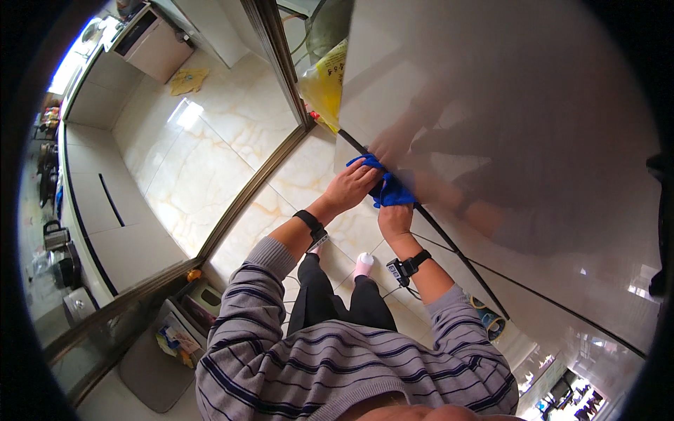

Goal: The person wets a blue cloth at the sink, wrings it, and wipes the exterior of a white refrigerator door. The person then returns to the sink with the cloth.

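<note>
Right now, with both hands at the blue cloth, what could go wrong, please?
The cloth is bunched along the black strip, so it might catch or slip there. The yellow bag is close to the strip's upper end and could be knocked by the left hand. The right wrist's device might scrape the glossy panel if that arm leans in.

Rag (394, 194): cloth, matt, crumpled. Panel (562, 126): smooth, high-gloss, reflective. Floor (210, 154): polished, marble-look tile. Bag (324, 90): thin, shiny plastic. Sweater (330, 358): matt knit, ribbed cuffs (272, 257). Frame (279, 63): metallic sheen.
</note>
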### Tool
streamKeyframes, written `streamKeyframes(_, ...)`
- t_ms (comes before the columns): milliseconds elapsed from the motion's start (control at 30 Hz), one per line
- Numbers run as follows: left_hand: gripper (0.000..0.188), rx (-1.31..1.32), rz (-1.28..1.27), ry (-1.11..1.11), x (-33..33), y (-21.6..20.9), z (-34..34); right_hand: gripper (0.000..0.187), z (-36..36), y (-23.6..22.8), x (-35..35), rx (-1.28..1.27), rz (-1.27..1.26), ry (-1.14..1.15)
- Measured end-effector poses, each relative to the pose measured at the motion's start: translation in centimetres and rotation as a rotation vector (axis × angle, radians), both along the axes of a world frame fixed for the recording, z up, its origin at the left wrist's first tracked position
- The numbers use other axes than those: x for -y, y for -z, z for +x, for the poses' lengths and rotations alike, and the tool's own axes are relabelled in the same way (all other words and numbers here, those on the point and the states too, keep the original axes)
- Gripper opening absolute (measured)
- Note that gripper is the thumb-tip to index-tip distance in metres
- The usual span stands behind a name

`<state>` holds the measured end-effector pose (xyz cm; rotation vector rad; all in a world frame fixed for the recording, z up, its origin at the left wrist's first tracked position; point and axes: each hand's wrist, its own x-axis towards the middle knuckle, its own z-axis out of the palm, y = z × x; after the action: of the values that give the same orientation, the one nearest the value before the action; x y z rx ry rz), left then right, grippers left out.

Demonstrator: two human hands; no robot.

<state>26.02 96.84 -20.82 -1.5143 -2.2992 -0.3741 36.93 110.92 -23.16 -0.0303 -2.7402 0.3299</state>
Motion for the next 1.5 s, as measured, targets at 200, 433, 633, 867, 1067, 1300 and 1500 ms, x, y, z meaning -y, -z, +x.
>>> streamKeyframes(200, 0.044, 0.064, 0.004, 0.008, 2.5, 0.3, -2.7, 0.053, -0.8, -0.6, 0.3, 0.047, 0.088, -0.016)
streamKeyframes(433, 0.043, 0.077, 0.022, -0.024, 2.8, -0.1, -3.2, 0.048, -1.5, -2.7, 1.5, 0.049, 0.143, 0.02)
streamKeyframes(633, 0.038, 0.08, 0.073, -0.093, 3.5, -0.3, -3.8, 0.045, -2.5, -7.1, 3.4, 0.055, 0.173, -0.049)
streamKeyframes(867, 0.043, 0.215, 0.024, -0.115, 4.2, 0.5, -4.7, 0.031, -4.7, -5.2, 4.7, 0.01, -0.131, -0.172)
streamKeyframes(1067, 0.056, 0.41, 0.081, -0.309, 3.5, 3.3, -3.3, 0.048, -2.2, -2.2, 2.9, 0.061, 0.005, -0.05)
streamKeyframes(1300, 0.053, 0.83, 0.362, -0.105, -1.3, 6.9, 2.0, 0.052, 2.1, 0.6, 2.1, 0.017, -0.001, -0.021)
streamKeyframes(1500, 0.044, 1.221, 0.308, 0.11, -4.1, 9.2, 11.7, 0.045, 11.0, 2.6, -0.8, 0.127, -0.081, 0.142)
